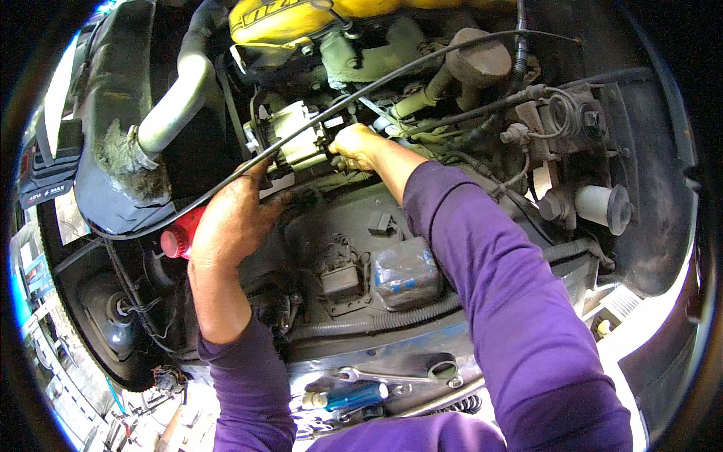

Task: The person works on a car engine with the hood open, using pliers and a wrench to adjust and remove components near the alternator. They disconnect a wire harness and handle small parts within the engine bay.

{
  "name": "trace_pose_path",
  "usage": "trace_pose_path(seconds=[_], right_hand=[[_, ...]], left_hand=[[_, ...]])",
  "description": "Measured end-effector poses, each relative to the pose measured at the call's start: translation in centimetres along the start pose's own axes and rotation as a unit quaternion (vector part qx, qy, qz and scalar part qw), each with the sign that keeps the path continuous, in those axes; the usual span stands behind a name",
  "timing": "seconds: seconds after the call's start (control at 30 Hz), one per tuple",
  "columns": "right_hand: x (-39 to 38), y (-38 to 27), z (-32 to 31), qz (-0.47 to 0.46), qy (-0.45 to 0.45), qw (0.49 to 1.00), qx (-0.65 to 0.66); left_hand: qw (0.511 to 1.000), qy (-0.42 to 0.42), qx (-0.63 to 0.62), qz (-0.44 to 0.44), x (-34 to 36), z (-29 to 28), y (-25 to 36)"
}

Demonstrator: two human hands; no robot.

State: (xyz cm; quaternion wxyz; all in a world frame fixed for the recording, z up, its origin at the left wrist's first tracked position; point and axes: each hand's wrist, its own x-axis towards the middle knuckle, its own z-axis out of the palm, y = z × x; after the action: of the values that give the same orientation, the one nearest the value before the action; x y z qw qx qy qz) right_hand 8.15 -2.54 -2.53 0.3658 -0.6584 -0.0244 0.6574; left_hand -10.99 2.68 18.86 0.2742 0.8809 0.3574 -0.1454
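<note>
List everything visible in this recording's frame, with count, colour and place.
Ribbed part: 1, silvery, between the hands
Cover: 1, yellow, top edge
Pipe: 1, silvery, upper left
Rod: 1, black, diagonal across the engine bay
Round cap: 1, red, beside left wrist
Worn box: 1, grey-brown with blue patches, centre
Corrugated conduit: 1, grey, below box
Wrench: 1, metallic, bottom
Cylindrical item: 1, blue, below wrench
Capped cylinder: 1, whitish, right
Small clutter: uncountable, mixed, lower left
Sleeves: 2, purple, lower half
Left hand: 1, bare, left of centre
Right hand: 1, bare, at ribbed part
</note>
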Motion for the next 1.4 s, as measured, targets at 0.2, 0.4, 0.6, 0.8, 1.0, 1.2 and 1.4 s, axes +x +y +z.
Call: trace_pose_path(seconds=[0.2,0.4,0.6,0.8,1.0,1.2,1.4], right_hand=[[0.9,-0.5,-2.3,-0.156,-0.046,0.906,-0.390],[0.8,-0.7,-3.4,-0.155,-0.098,0.821,-0.540],[-0.2,0.0,-2.8,-0.208,-0.165,0.788,-0.556],[-0.8,0.3,-3.0,-0.287,-0.111,0.775,-0.552],[-0.9,1.1,-3.3,-0.308,-0.061,0.795,-0.518],[0.2,1.8,-3.9,-0.320,0.005,0.830,-0.456],[0.8,2.9,-2.8,-0.364,0.047,0.810,-0.458]], left_hand=[[0.998,0.035,0.008,0.052,-0.2,0.2,-0.5],[0.998,0.034,0.006,0.057,-0.2,0.3,-0.7],[0.997,0.040,0.016,0.061,-0.2,0.2,-0.6],[0.998,0.032,-0.008,0.052,-0.3,0.1,-0.2],[0.998,0.033,-0.003,0.054,-0.2,0.3,-0.5],[0.998,0.028,-0.007,0.063,-0.3,0.2,-0.6],[0.998,0.015,-0.002,0.057,-0.1,0.2,-0.4]])
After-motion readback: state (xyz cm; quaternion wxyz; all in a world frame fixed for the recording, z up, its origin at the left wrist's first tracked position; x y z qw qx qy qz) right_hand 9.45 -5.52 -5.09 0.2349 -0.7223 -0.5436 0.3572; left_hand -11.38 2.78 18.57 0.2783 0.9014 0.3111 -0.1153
